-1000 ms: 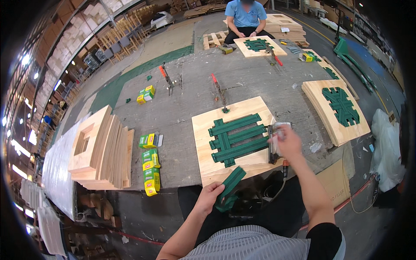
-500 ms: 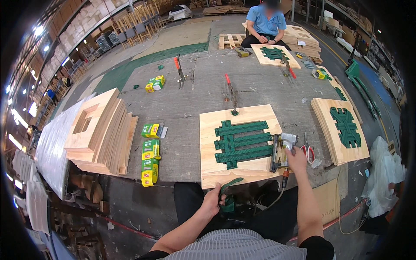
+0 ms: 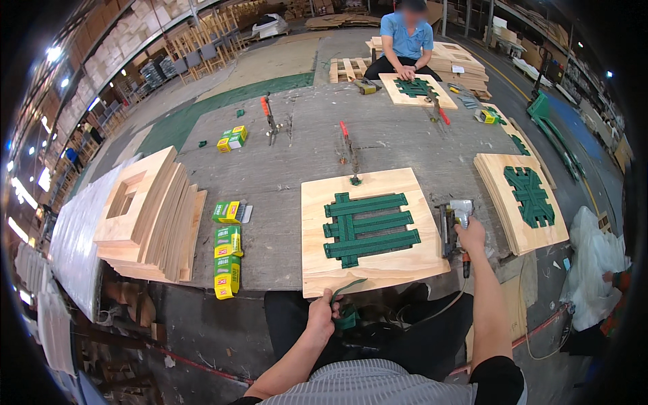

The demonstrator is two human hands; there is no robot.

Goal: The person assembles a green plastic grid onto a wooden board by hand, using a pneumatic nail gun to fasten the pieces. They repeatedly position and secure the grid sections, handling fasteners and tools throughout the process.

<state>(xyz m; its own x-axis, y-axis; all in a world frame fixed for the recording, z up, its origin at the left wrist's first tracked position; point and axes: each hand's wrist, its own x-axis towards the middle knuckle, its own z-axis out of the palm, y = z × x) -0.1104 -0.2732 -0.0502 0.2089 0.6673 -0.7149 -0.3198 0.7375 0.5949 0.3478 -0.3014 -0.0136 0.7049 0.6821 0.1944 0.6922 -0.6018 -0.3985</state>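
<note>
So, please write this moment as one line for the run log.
left hand: holds green strip | right hand: on nail gun | plywood board: green lattice on top

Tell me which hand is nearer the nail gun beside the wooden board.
Right. The right hand rests on the nail gun at the wooden board's right edge. The left hand is below the board's near edge, holding a green strap.

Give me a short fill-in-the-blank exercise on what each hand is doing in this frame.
1. The left hand holds a strip coloured ____.
2. The right hand rests on a ____ gun beside the board.
3. The green lattice lies on a square ____ board.

Missing words: green; nail; wooden
</note>
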